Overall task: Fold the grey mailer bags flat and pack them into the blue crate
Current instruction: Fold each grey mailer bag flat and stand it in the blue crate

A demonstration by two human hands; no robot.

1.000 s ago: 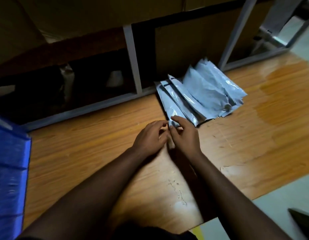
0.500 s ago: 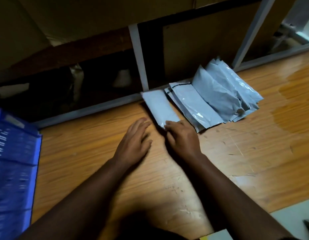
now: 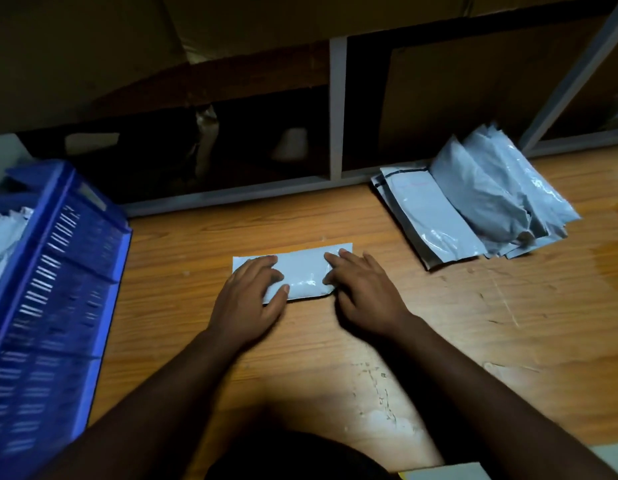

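One grey mailer bag (image 3: 302, 271) lies crosswise on the wooden table in front of me. My left hand (image 3: 250, 299) presses flat on its left end with fingers spread. My right hand (image 3: 364, 292) rests on its right end, fingers nearly straight. A pile of several more grey mailer bags (image 3: 473, 202) sits at the back right of the table. The blue crate (image 3: 54, 289) stands at the left edge, slatted side toward me, with pale bags showing inside at its top left.
A grey metal shelf frame (image 3: 337, 109) runs along the table's back edge, with cardboard boxes and dark gaps behind it. The wooden tabletop (image 3: 473, 334) is scuffed near me and ends at a pale floor corner at the lower right.
The single bag has been pulled away from the pile and turned crosswise in front of me. Both hands now lie on its ends. The view has swung left, showing more of the crate.
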